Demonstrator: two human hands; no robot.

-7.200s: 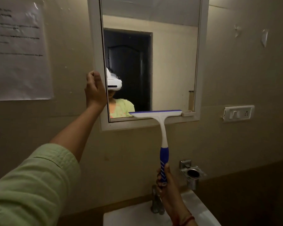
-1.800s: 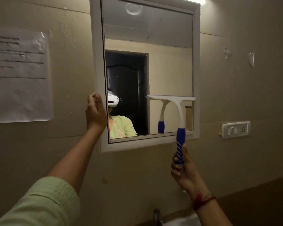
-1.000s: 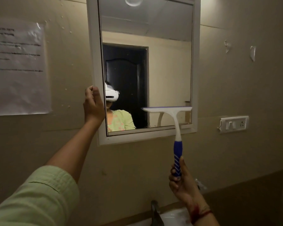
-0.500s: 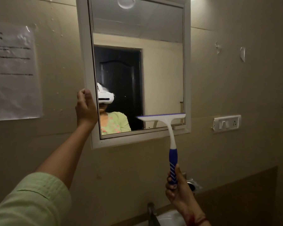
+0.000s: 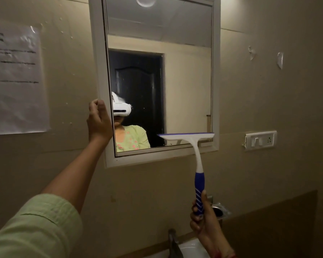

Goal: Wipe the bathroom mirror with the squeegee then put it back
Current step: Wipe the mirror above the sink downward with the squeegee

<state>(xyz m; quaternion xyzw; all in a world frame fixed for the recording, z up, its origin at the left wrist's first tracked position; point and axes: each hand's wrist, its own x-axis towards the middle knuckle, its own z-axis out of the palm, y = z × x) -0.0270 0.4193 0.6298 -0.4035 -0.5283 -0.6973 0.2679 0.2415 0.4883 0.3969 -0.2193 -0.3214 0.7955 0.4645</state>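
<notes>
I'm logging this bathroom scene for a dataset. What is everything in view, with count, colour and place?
mirror: 1, white frame, on the wall, centre
squeegee: 1, white with blue grip, blade at the mirror's lower right
paper: 1, white, printed, on the wall at left
switch plate: 1, white, on the wall right of the mirror
holder: 1, metal, on the wall beside the squeegee grip
tap: 1, metal, bottom centre
basin: 1, white, bottom edge
left hand: on the mirror frame's left edge, green sleeve
right hand: shut on the squeegee grip
</notes>
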